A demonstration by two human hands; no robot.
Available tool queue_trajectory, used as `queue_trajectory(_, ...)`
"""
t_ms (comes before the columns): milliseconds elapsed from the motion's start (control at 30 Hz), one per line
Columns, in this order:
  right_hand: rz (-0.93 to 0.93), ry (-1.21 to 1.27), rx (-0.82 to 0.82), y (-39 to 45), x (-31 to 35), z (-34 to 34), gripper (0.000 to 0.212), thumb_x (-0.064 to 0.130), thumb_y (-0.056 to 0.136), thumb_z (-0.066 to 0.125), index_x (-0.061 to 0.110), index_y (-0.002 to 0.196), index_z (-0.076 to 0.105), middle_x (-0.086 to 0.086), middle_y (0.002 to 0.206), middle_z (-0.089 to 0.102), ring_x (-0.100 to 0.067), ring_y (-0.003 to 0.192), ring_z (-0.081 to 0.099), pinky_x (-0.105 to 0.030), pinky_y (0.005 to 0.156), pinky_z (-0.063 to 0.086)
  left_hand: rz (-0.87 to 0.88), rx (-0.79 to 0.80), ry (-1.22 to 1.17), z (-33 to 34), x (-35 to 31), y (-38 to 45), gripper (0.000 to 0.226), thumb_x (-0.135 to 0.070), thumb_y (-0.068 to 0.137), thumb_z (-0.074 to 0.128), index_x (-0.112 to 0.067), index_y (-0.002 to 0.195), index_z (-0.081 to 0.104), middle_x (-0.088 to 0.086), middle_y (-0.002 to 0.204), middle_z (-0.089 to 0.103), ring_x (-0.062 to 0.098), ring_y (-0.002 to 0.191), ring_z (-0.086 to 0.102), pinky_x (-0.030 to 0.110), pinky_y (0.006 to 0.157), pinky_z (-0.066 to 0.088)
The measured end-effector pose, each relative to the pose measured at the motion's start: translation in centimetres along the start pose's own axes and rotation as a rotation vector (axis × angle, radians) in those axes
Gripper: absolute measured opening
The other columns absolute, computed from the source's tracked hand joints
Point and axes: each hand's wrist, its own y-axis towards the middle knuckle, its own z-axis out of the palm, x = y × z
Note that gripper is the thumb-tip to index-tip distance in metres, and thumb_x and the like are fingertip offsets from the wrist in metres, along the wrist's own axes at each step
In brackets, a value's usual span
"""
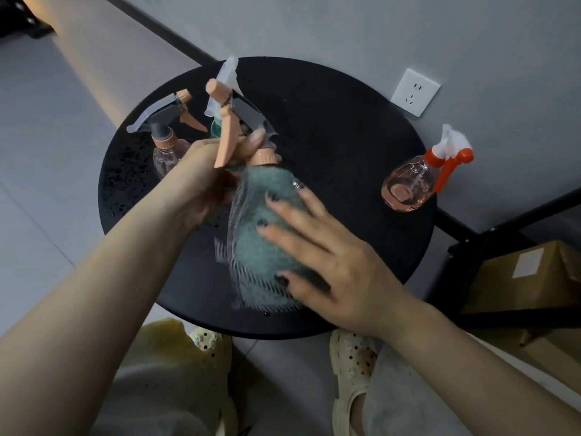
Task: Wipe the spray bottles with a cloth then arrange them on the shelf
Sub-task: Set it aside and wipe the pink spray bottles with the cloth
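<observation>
Over the round black table [345,127] my left hand [207,180] grips a spray bottle [248,118] by its neck, just below the peach trigger and grey head. A teal-grey cloth [264,237] is wrapped round the bottle's body. My right hand [317,247] presses the cloth against the bottle with spread, slightly bent fingers. Three more bottles stand on the table: a pink one with a grey and peach head [166,133] at the left, a teal one with a white head [224,77] behind the held bottle, and a pink one with an orange and white head [418,180] at the right.
A black metal shelf frame [490,228] stands at the right, with cardboard boxes [534,272] on its lower level. A white wall socket [415,92] is behind the table. My feet in pale clogs [352,366] are under the table's near edge.
</observation>
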Motion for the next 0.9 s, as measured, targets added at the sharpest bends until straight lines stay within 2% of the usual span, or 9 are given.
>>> queue_trajectory(100, -0.262, -0.224, 0.051, -0.6, -0.3, 0.2, 0.039, 0.029, 0.097, 0.051, 0.017, 0.134, 0.048, -0.002, 0.143, 0.044, -0.028, 0.141, 0.024, -0.048, 0.115, 0.022, 0.041, 0.001, 0.014, -0.3, -0.2, -0.2, 0.024, -0.038, 0.075, 0.066, -0.017, 0.063, 0.074, 0.003, 0.085, 0.055, 0.004, 0.047, 0.048, 0.016, 0.044, 0.042)
queue_trajectory(233, -0.267, -0.219, 0.038, -0.6, -0.5, -0.1, 0.037, 0.025, 0.097, 0.05, 0.018, 0.133, 0.049, 0.0, 0.142, 0.043, -0.026, 0.14, 0.028, -0.046, 0.115, 0.025, 0.036, 0.002, 0.036, 0.0, 0.0, -0.1, 0.022, -0.036, 0.078, 0.061, -0.016, 0.075, 0.069, -0.001, 0.08, 0.07, 0.011, 0.065, 0.061, 0.02, 0.053, 0.052)
queue_trajectory(333, -0.029, 0.034, -0.007, 0.1, -0.3, -0.3, 0.043, 0.029, 0.097, 0.047, 0.016, 0.137, 0.044, 0.002, 0.148, 0.032, -0.024, 0.144, 0.02, -0.036, 0.116, 0.024, -0.001, 0.085, -0.04, 0.6, 0.3, -0.1, 0.025, -0.031, 0.074, 0.069, -0.008, 0.081, 0.065, 0.004, 0.077, 0.068, 0.011, 0.062, 0.063, 0.022, 0.058, 0.053)
queue_trajectory(467, 0.209, 0.28, -0.049, 0.8, -0.1, -0.7, 0.05, 0.033, 0.098, 0.041, 0.022, 0.144, 0.028, 0.011, 0.153, 0.022, -0.011, 0.145, 0.014, -0.021, 0.115, 0.019, -0.009, 0.114, -0.043, 0.9, 0.9, 0.1, 0.031, -0.031, 0.071, 0.066, -0.005, 0.088, 0.066, 0.009, 0.085, 0.067, 0.017, 0.076, 0.066, 0.027, 0.071, 0.054)
queue_trajectory(567, 0.145, 0.187, -0.023, 0.7, 0.0, -0.7, 0.048, 0.029, 0.097, 0.044, 0.018, 0.142, 0.035, 0.006, 0.152, 0.025, -0.018, 0.145, 0.015, -0.026, 0.116, 0.021, -0.002, 0.109, -0.07, 0.8, 0.8, 0.1, 0.031, -0.029, 0.073, 0.066, -0.004, 0.09, 0.065, 0.009, 0.084, 0.067, 0.016, 0.072, 0.067, 0.025, 0.067, 0.055)
queue_trajectory(667, -0.06, -0.003, 0.019, 0.0, 0.0, -0.5, 0.042, 0.027, 0.096, 0.048, 0.013, 0.136, 0.047, -0.002, 0.147, 0.035, -0.029, 0.144, 0.018, -0.04, 0.116, 0.023, 0.0, 0.08, -0.049, 0.2, 0.4, 0.0, 0.028, -0.031, 0.075, 0.07, -0.006, 0.088, 0.067, 0.006, 0.082, 0.068, 0.016, 0.069, 0.065, 0.026, 0.065, 0.055)
queue_trajectory(767, -0.24, -0.175, 0.059, -0.8, -0.3, -0.3, 0.036, 0.024, 0.096, 0.052, 0.015, 0.131, 0.053, -0.002, 0.141, 0.046, -0.029, 0.14, 0.026, -0.048, 0.115, 0.024, 0.004, 0.039, 0.051, -0.4, 0.1, 0.1, 0.028, -0.041, 0.072, 0.069, -0.015, 0.08, 0.072, 0.003, 0.087, 0.065, 0.017, 0.072, 0.06, 0.029, 0.066, 0.053)
queue_trajectory(833, -0.242, -0.177, 0.048, -1.0, -0.4, -0.1, 0.034, 0.024, 0.097, 0.05, 0.016, 0.13, 0.054, -0.002, 0.14, 0.048, -0.027, 0.14, 0.027, -0.048, 0.114, 0.026, 0.013, 0.018, 0.054, -0.3, 0.1, 0.0, 0.026, -0.039, 0.071, 0.065, -0.016, 0.081, 0.07, 0.0, 0.082, 0.07, 0.014, 0.067, 0.065, 0.024, 0.057, 0.054)
queue_trajectory(900, -0.143, -0.077, 0.02, -0.8, -0.3, 0.0, 0.037, 0.025, 0.098, 0.048, 0.017, 0.134, 0.048, 0.001, 0.144, 0.041, -0.026, 0.143, 0.023, -0.044, 0.114, 0.027, 0.0, 0.019, 0.037, 0.2, 0.2, -0.1, 0.026, -0.038, 0.07, 0.064, -0.014, 0.08, 0.069, 0.001, 0.079, 0.07, 0.013, 0.065, 0.057, 0.02, 0.053, 0.051)
